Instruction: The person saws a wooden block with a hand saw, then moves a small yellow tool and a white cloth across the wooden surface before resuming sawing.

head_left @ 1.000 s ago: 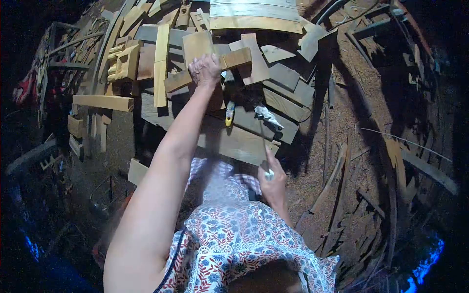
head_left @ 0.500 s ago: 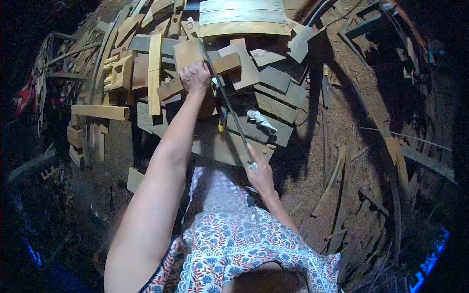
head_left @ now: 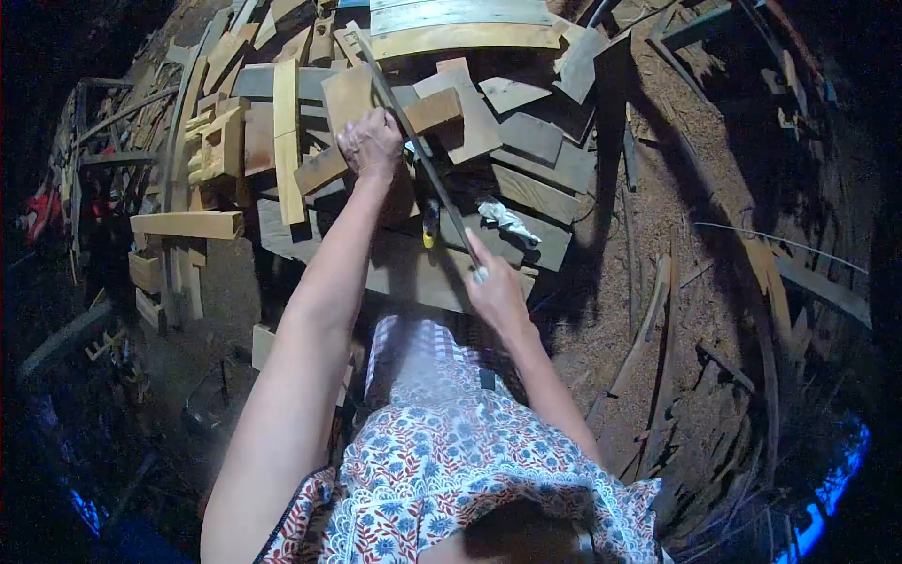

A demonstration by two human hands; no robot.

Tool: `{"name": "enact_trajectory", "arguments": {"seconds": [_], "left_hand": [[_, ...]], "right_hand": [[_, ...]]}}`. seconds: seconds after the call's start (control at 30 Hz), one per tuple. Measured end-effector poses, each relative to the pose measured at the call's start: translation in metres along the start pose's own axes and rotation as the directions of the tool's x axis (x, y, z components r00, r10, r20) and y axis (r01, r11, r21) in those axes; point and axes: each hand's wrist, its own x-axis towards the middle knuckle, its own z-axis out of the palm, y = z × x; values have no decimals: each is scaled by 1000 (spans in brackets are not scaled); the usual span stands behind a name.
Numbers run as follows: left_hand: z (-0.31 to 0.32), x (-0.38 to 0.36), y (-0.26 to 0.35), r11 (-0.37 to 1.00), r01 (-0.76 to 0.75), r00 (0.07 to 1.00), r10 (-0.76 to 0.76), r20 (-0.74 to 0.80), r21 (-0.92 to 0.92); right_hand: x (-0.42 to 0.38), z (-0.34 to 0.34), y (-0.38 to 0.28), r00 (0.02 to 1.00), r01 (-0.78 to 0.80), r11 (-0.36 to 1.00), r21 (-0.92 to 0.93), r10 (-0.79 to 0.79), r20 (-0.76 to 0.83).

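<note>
A dull, metallic look is noted on the long tool point(head_left: 431, 171). Just right of it, the block point(head_left: 436, 112) is recorded as bare, matt wood; farther right, a white wad point(head_left: 507, 222) is seen crumpled, cloth or paper undetermined.

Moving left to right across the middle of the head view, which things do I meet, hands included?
Notched wooden block → pale wooden plank → left hand → yellow-ended handle → right hand → curved wood strip on the ground.

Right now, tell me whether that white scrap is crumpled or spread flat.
Crumpled: the white scrap lies bunched in a narrow, creased strip, not opened out.
</note>
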Motion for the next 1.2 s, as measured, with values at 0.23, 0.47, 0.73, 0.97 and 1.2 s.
{"name": "enact_trajectory", "arguments": {"seconds": [0.23,0.47,0.73,0.97,1.2], "left_hand": [[19,1,-8,999,-42,986,39,-163,-20],[-4,4,10,999,-38,990,33,-134,-36],[5,-1,-5,994,-97,978,87,-190,-44],[-3,0,1,999,-30,990,34,-140,26],[-4,-5,1,997,-45,995,39,-94,-55]], "right_hand": [[-65,1,19,999,-39,996,-84,40,11],[20,4,-26,998,-57,997,-54,58,11],[-16,5,-6,995,-88,995,-46,90,52],[-21,13,23,999,47,998,-41,-46,12],[31,19,-22,1000,-15,997,82,15,4]]}}
